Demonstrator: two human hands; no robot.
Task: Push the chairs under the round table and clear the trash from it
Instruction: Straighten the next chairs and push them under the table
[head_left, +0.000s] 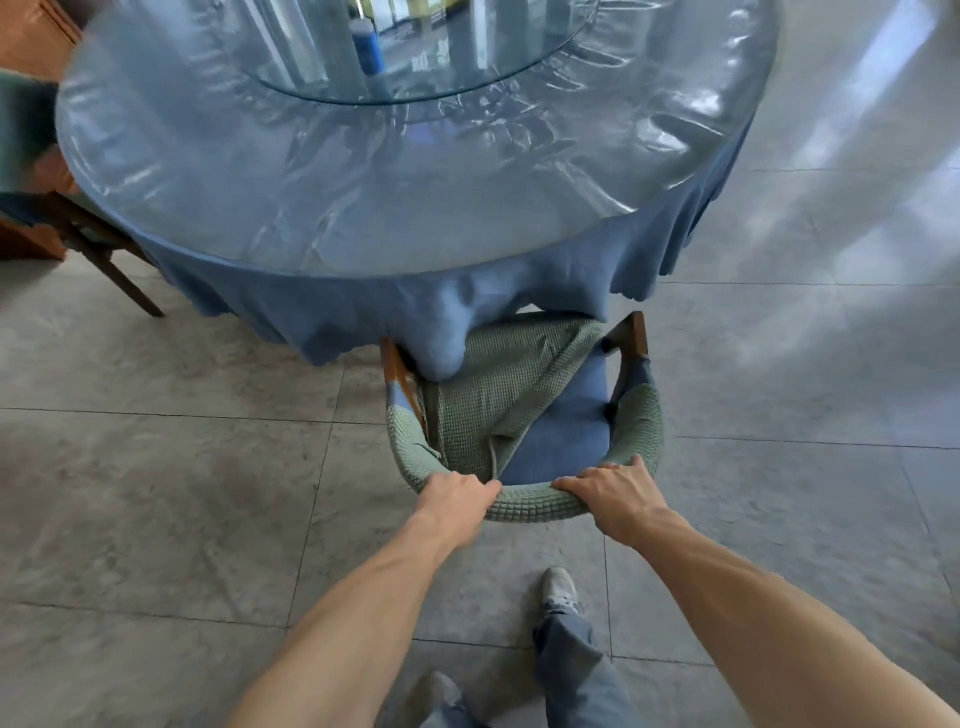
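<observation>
A chair (524, 415) with a green waffle cover and a blue seat stands in front of me, its front tucked under the hanging blue cloth of the round table (395, 208). My left hand (457, 496) grips the left part of the curved backrest. My right hand (613, 493) grips the right part. The tabletop is under clear plastic, with a glass turntable (467, 67) in its middle. A blue and white bottle-like thing (368, 47) stands on the turntable, blurred.
Another wooden chair (88, 234) stands at the table's left side. Wooden furniture (31, 36) fills the far left corner. Grey floor tiles (156, 493) spread around the table. My feet (560, 592) are just behind the chair.
</observation>
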